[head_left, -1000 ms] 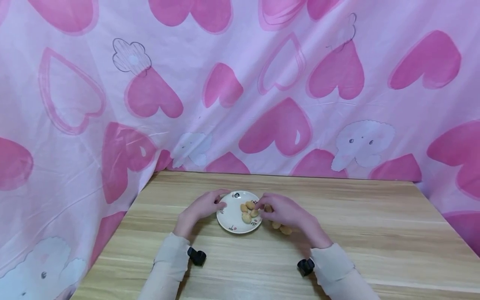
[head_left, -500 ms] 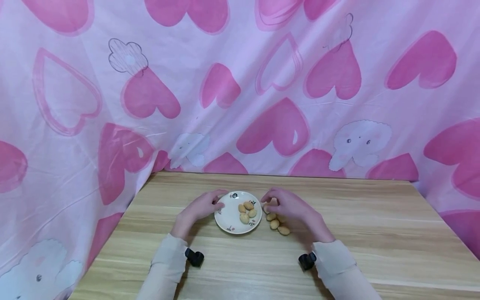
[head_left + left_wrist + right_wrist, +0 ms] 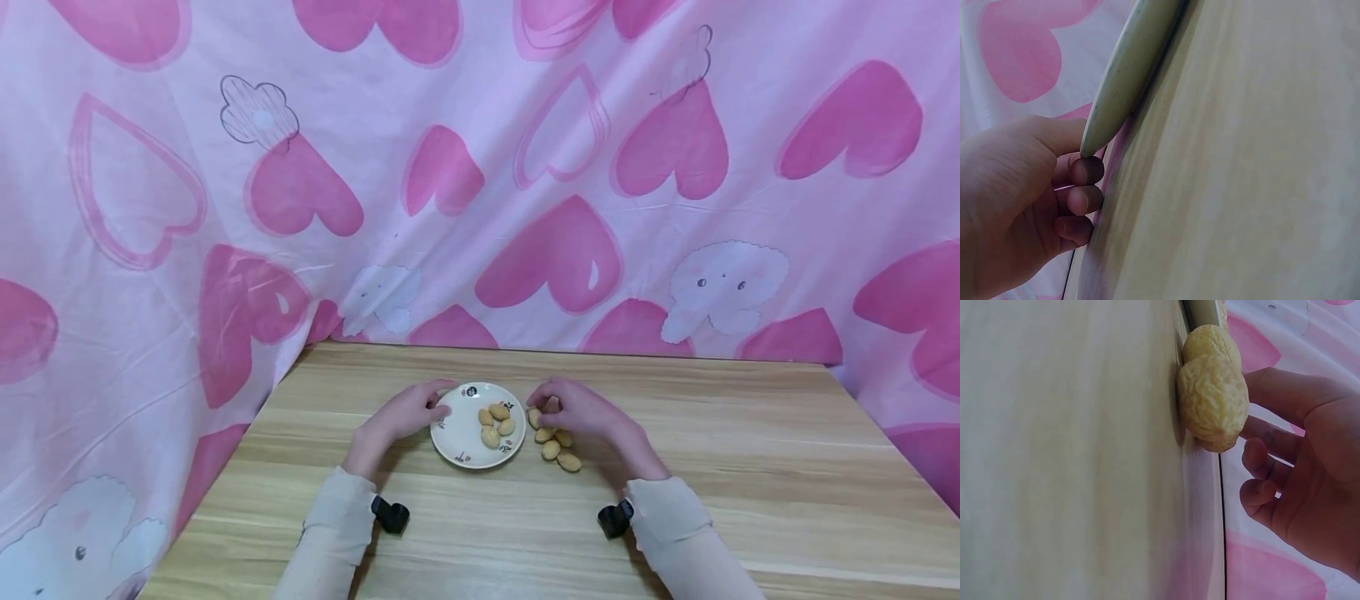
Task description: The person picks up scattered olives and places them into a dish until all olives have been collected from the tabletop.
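Head view places pale sleeves [image 3: 337,512] nearest, each with a small black device [image 3: 392,515] at the wrist. Beyond them, five loose pieces [image 3: 551,450] trail across the table [image 3: 480,542], just right of the plate. They are oval and yellow-brown; exactly what they are I cannot tell. Each is probably light and fairly firm, its rough skin giving good friction but its rounded form apt to roll, so a thumb-and-forefinger pinch across the short width should suit. Next comes the plate [image 3: 450,437], with four more pieces [image 3: 491,437] resting on its right half. It looks like glazed ceramic, likely stiff, slick and breakable, best steadied at the rim. The left hand [image 3: 397,417] pinches that rim at its left side. The right hand [image 3: 581,408] has its thumb and forefinger narrowly apart at the farthest loose piece [image 3: 535,417]; whether they press on it I cannot tell.

Left wrist view adds what the head view hides: the plate's plain, curved underside and the fingers tucked below its rim. Right wrist view brings out the deep wrinkles, though two pieces mask the tips of thumb and forefinger. Only the head view gives the full count and the plate's printed top. Farthest back hangs the pink heart-patterned cloth [image 3: 480,167].
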Demonstrator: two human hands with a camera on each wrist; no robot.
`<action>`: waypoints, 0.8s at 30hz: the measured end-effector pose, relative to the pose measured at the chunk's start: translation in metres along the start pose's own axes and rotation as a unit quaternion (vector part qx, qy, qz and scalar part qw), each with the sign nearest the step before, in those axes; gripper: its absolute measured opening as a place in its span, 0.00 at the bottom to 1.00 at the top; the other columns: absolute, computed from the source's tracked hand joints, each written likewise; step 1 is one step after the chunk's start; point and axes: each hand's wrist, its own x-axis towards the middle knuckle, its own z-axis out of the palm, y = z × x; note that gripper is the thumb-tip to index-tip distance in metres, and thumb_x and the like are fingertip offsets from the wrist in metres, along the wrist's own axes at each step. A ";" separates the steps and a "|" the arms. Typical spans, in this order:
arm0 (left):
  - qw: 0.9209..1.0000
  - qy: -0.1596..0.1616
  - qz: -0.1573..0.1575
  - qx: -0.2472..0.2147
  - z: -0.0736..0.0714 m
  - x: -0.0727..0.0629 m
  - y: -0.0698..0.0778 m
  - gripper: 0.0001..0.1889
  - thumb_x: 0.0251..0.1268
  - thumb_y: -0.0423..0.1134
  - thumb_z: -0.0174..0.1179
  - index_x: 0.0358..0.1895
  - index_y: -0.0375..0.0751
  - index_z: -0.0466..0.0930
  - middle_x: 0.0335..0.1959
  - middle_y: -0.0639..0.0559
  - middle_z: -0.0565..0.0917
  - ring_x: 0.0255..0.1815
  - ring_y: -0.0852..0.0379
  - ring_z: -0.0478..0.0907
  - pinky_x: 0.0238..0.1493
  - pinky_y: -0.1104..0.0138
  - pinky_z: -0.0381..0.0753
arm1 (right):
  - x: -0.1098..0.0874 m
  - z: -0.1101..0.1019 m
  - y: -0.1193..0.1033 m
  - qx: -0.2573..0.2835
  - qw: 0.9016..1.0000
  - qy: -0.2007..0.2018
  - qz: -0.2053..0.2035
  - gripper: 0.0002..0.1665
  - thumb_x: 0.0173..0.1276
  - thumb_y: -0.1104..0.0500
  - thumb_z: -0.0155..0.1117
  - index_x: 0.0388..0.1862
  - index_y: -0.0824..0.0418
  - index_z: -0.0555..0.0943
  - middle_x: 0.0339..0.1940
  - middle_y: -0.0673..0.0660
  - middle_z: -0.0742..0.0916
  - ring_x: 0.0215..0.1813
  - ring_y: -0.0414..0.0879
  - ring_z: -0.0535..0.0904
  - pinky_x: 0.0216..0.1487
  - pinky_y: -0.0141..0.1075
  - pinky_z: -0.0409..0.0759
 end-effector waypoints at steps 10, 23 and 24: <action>1.000 0.001 0.009 0.008 -0.001 0.002 -0.001 0.27 0.70 0.43 0.60 0.71 0.49 0.70 0.25 0.54 0.75 0.25 0.58 0.69 0.30 0.65 0.70 | 0.002 0.000 -0.005 0.038 0.999 -0.010 0.033 0.13 0.67 0.63 0.64 0.49 0.54 0.86 0.41 0.49 0.87 0.40 0.41 0.81 0.48 0.39 0.79; 1.000 -0.003 0.001 -0.012 0.000 0.002 -0.002 0.27 0.70 0.42 0.60 0.72 0.50 0.70 0.23 0.53 0.73 0.22 0.58 0.66 0.25 0.65 0.67 | 0.004 0.000 -0.008 0.026 0.999 0.009 0.044 0.11 0.64 0.61 0.69 0.45 0.52 0.85 0.38 0.48 0.85 0.40 0.43 0.80 0.45 0.40 0.79; 1.000 -0.004 0.000 -0.013 0.000 0.002 -0.002 0.27 0.70 0.42 0.60 0.72 0.50 0.69 0.23 0.53 0.73 0.22 0.58 0.65 0.25 0.65 0.67 | 0.004 0.000 -0.009 0.024 0.999 0.011 0.044 0.11 0.64 0.61 0.69 0.45 0.52 0.85 0.38 0.47 0.86 0.40 0.42 0.80 0.45 0.40 0.79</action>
